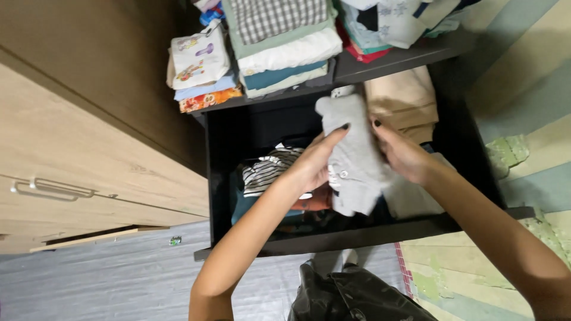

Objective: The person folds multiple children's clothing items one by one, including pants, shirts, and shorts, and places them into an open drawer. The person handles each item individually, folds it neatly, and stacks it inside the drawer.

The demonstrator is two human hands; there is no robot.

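Both hands hold a small grey garment (352, 156) above an open dark drawer (363, 238) — left hand (312, 166) and right hand (404, 156) closed on its sides; striped clothes (267, 169) lie below the left grip; placing it seems underway — next comes a gentle lowering.

Both hands on a grey garment (355, 156) over the open black drawer (380, 233): left hand (314, 161) gripping one edge, right hand (403, 153) the other. Striped top (269, 169) underneath, folded stacks (285, 47) above.
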